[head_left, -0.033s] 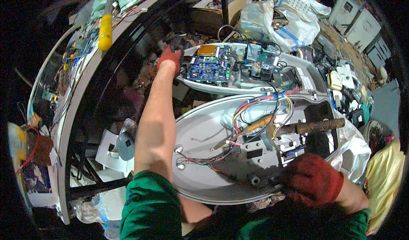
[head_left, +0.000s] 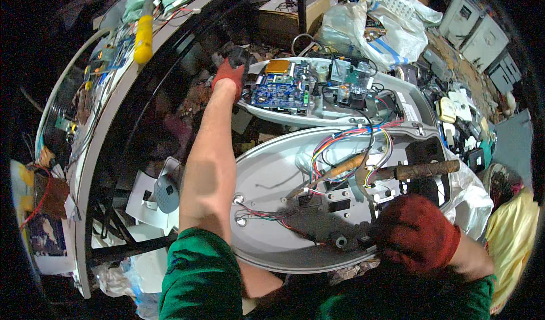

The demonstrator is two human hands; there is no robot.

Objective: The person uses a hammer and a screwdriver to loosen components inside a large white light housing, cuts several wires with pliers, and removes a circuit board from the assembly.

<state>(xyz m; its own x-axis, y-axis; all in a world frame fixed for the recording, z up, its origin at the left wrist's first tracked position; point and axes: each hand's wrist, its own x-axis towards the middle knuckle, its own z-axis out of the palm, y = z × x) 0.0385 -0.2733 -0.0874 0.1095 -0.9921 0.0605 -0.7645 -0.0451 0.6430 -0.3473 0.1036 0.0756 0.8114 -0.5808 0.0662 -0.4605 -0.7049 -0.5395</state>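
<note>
A long grey plastic casing lies open in two halves. The far half point(head_left: 335, 117) bears a blue circuit board point(head_left: 279, 90) and black wiring. In its left end my left hand point(head_left: 230, 77), in a red glove with dark fingertips, appears closed on the rim. The near half point(head_left: 267, 161) holds a bundle of coloured wires point(head_left: 318, 155), a wooden-handled tool with a thin shaft point(head_left: 346, 167) and a brown, rough-surfaced rod point(head_left: 428, 169). Over its near right edge my right hand point(head_left: 417, 235), also red-gloved, is curled; its fingers and anything in them are hidden.
A yellow-handled tool point(head_left: 144, 39) hangs at upper left near a curved grey panel edge point(head_left: 102, 150). White plastic bags point(head_left: 392, 36) sit behind the casing, with heaped electronic scrap point(head_left: 454, 107) to its right. A yellow sack point(head_left: 514, 240) stands at lower right.
My right hand has risen slightly. More of my left glove's dark fingers shows at the far casing half. The casing halves have hardly moved.
</note>
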